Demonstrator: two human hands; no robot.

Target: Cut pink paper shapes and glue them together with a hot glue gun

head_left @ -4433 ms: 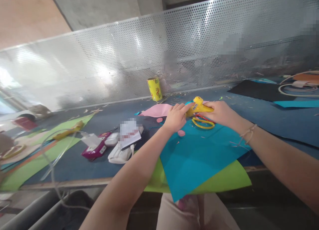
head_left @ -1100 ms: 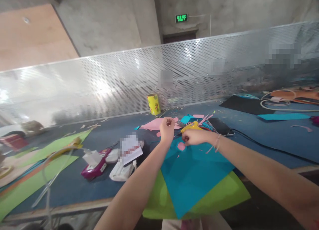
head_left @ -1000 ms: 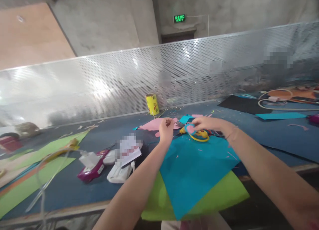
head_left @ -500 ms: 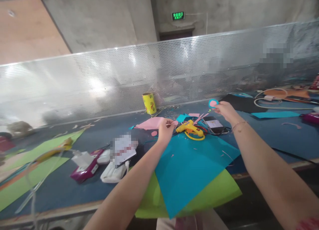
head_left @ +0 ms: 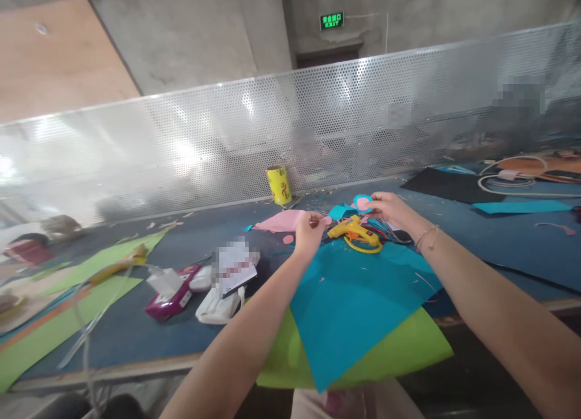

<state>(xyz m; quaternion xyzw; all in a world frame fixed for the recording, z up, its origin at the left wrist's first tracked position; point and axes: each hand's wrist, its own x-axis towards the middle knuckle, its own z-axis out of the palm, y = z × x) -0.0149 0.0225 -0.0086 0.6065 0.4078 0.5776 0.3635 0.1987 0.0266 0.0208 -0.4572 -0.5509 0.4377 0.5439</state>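
Pinched in my right hand [head_left: 394,212] is a blue disc with a smaller pink circle [head_left: 362,203] at its middle, held above the paper scraps. My left hand [head_left: 311,230] has its fingertips closed on a small pink paper circle [head_left: 327,220]. Between and just below the hands lies a yellow glue gun [head_left: 356,232]. A pink sheet [head_left: 281,220] rests behind my left hand, with another loose pink circle [head_left: 288,240] near it. Closer to me, a blue sheet [head_left: 354,304] lies over a green sheet [head_left: 408,352] at the table edge.
A yellow can [head_left: 278,185] stands by the perforated metal screen [head_left: 204,134]. To the left are a purple power strip [head_left: 170,304], a white charger case [head_left: 218,307] and green sheets [head_left: 72,322]. Black sheet material [head_left: 445,186] and a coiled cable [head_left: 503,183] lie at the right.
My right hand has come left with the blue and pink disc, nearer my left hand, and now covers much of the phone. My left hand keeps its pinch. The view has shifted slightly.
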